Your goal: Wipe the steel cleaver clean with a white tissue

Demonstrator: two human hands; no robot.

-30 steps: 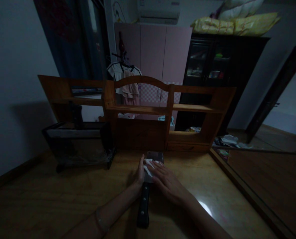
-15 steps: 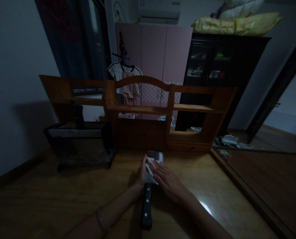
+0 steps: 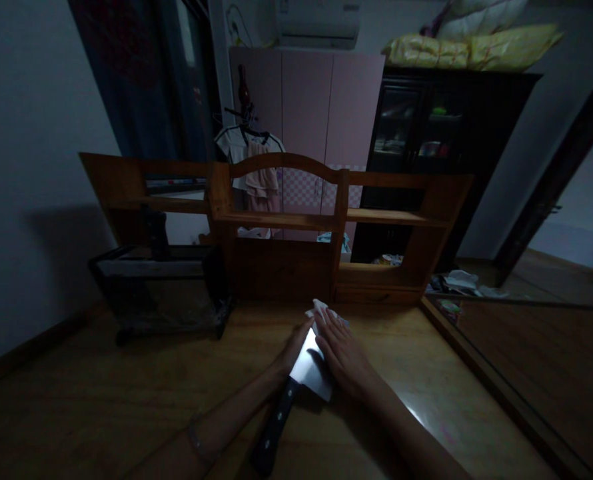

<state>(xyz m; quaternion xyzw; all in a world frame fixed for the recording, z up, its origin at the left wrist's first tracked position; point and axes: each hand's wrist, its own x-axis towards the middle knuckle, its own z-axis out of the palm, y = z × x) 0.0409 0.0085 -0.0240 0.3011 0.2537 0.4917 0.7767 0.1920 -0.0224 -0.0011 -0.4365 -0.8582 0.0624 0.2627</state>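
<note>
A cleaver (image 3: 309, 367) with a wide shiny blade and a black riveted handle lies at a slant over the wooden table, its handle towards me. My left hand (image 3: 292, 347) is closed along the blade's left edge, near its far end. A crumpled white cloth or tissue (image 3: 321, 310) covers the far end of the blade. Over it lies my right hand (image 3: 344, 347), fingers closed together and pressing the white piece to the metal. The far tip of the blade is hidden under hand and cloth.
At the left stands a dark knife block (image 3: 161, 290) with a black-handled knife (image 3: 155, 233) upright in it. A wooden shelf unit (image 3: 279, 220) runs along the table's back. A raised wooden edge (image 3: 476, 373) borders the table (image 3: 166, 413) at the right.
The cleaver has turned, its handle swinging left and its blade now catching bright light. My right hand and the white piece have slid away from me to the blade's far end.
</note>
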